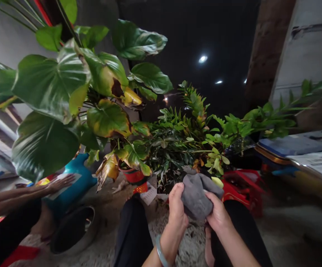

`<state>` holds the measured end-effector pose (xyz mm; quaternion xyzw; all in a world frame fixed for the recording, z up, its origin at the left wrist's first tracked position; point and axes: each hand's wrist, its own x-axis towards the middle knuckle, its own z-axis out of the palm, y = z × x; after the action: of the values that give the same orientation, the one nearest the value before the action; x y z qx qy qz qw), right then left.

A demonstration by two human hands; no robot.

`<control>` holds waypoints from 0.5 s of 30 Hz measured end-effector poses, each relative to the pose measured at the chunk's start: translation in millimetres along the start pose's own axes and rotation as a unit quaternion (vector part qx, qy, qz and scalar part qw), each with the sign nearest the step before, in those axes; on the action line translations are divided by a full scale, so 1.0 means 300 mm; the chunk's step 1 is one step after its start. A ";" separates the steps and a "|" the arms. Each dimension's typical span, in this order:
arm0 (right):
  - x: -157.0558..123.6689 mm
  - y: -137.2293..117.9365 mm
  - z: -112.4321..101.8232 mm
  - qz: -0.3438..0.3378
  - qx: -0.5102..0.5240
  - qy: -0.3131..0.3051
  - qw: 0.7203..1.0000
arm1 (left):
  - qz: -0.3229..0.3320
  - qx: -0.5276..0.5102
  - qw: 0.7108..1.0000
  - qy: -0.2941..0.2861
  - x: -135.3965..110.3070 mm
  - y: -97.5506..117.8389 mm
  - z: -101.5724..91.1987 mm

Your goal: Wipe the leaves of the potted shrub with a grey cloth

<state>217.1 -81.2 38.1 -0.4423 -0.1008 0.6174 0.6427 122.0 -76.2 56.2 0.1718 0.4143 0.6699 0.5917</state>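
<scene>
**Left hand (177,207) and right hand (218,213) pinching a grey cloth (197,198)**

The cloth is held between the knees (134,226), low in front of potted plants. Its left edge is pinched by the left hand and its lower right edge by the right, thumbs toward the viewer; a two-sided grip seems chosen so that the limp fabric is kept bunched and under control. The knees are set apart, apparently so that room is left for the forearms. The cloth looks soft and matte, gathered into rounded folds. A smooth, pale bangle (161,251) is worn on the left wrist.

At left, broad, glossy leaves (51,79) are edged with yellow and crisp brown; below them, a red pot (133,177) is seen. A red plastic crate (242,191) is placed near the right knee. On the far left, a co-worker's hand (62,183) appears laid flat on a teal container (80,168), perhaps to steady it, and a round, dark basin (76,231) is set beside it.
</scene>
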 end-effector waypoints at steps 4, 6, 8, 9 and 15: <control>-0.026 -0.019 -0.004 0.011 -0.026 -0.044 0.999 | -0.009 -0.035 0.999 -0.009 0.000 0.012 -0.011; -0.033 -0.021 -0.011 0.006 -0.041 -0.055 0.998 | -0.020 -0.054 0.998 -0.017 0.000 0.018 -0.015; -0.034 -0.016 -0.021 -0.025 -0.053 -0.045 0.997 | -0.031 -0.061 0.997 -0.040 0.001 0.021 -0.019; -0.033 -0.011 -0.027 -0.047 -0.058 -0.038 0.996 | -0.033 -0.057 0.996 -0.054 0.002 0.020 -0.020; -0.036 -0.011 -0.051 -0.138 -0.156 -0.050 0.977 | -0.008 -0.021 1.000 -0.021 0.011 -0.020 -0.032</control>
<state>227.3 -96.9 35.9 -0.4877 -0.2875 0.5209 0.6389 118.1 -76.8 45.0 0.1701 0.3893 0.6698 0.6090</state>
